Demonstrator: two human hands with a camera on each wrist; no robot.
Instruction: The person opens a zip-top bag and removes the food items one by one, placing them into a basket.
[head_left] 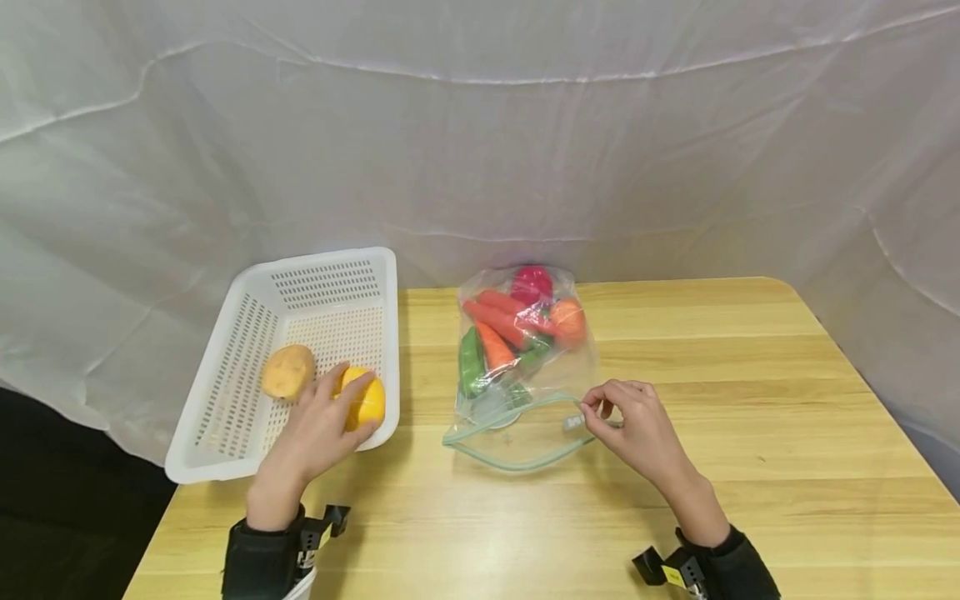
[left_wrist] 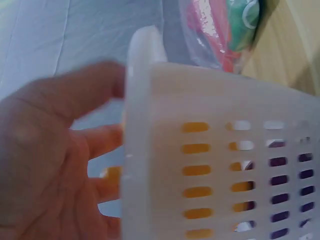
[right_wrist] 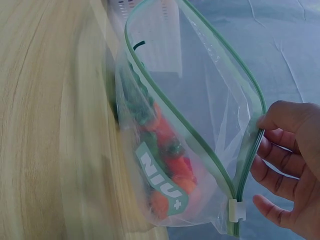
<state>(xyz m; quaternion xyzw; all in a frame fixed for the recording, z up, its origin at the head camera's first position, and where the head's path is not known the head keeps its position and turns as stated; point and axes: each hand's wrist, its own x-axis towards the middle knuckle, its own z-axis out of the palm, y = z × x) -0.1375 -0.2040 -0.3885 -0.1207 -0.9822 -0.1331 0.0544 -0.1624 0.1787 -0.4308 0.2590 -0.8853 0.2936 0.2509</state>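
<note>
My left hand (head_left: pixel 327 419) reaches into a white slotted basket (head_left: pixel 322 265) and curls round a yellow fruit (head_left: pixel 369 403) at its near right corner. A brown potato (head_left: pixel 288 372) lies beside it. In the left wrist view the hand (left_wrist: pixel 45 165) shows behind the basket wall (left_wrist: pixel 200 95), with the yellow fruit (left_wrist: pixel 195 170) visible through the slots. My right hand (head_left: pixel 600 410) pinches the green zip edge of a clear bag (head_left: pixel 525 333) of carrots, peppers and green vegetables, with its mouth held open. The right wrist view shows my fingers (right_wrist: pixel 285 150) on the zip near the white slider (right_wrist: pixel 236 210).
The basket overhangs the far left corner of a light wooden table (head_left: pixel 750 400). The bag lies in the middle, its open mouth facing me. White cloth hangs behind and beside the table. The table's right edge runs close to the cloth.
</note>
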